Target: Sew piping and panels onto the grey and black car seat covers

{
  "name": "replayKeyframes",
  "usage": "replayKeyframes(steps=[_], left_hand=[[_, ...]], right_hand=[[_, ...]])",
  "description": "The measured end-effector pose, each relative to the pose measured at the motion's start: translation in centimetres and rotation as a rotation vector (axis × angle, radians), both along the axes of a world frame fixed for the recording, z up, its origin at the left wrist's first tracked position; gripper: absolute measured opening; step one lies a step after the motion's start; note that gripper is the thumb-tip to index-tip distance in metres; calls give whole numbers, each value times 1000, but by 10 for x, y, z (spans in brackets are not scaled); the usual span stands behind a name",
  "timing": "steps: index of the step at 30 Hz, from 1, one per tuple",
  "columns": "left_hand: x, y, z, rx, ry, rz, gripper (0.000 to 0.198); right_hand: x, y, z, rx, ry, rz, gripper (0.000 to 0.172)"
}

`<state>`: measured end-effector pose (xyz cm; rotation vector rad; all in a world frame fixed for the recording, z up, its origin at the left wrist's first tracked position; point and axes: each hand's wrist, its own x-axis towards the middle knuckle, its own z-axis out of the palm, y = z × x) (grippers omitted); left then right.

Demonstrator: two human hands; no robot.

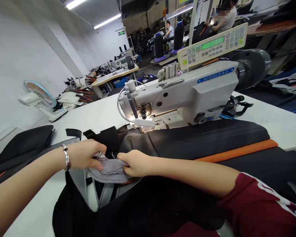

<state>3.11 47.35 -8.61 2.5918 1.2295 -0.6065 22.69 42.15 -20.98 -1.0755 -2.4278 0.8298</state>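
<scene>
My left hand point(87, 154) is closed on the left end of a grey-backed fabric edge point(110, 169), fingers curled over it. At the right end of the same edge, my right hand point(135, 163) pinches the layers between thumb and fingers. This edge belongs to a large black sewn piece point(187, 141) with an orange strip point(239, 151), spread over the table and hanging towards me. Behind my hands, the far part of the piece lies against the lit needle area of the sewing machine point(172, 89). The fingertips of both hands are partly hidden by the fabric.
A control panel point(213, 46) with a green display sits on the machine. The white table point(96, 113) extends behind it. Folded black pieces point(26, 143) lie at the left, near a fan point(39, 95). Thread cones point(159, 47) stand behind, and people work in the background.
</scene>
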Motion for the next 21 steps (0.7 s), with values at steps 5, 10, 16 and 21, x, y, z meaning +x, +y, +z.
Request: replayKeyframes(steps=[5, 10, 16, 21], left_hand=[[5, -5, 7, 156, 43, -27, 16], [3, -17, 8, 219, -8, -141, 20], [18, -34, 13, 171, -133, -264, 20], [5, -43, 15, 81, -114, -228, 8]], right_hand=[[0, 9, -3, -288, 337, -26, 32], [-9, 19, -5, -605, 715, -41, 35], [-32, 42, 7, -753, 617, 36, 23], [-37, 38, 15, -549, 479, 136, 12]])
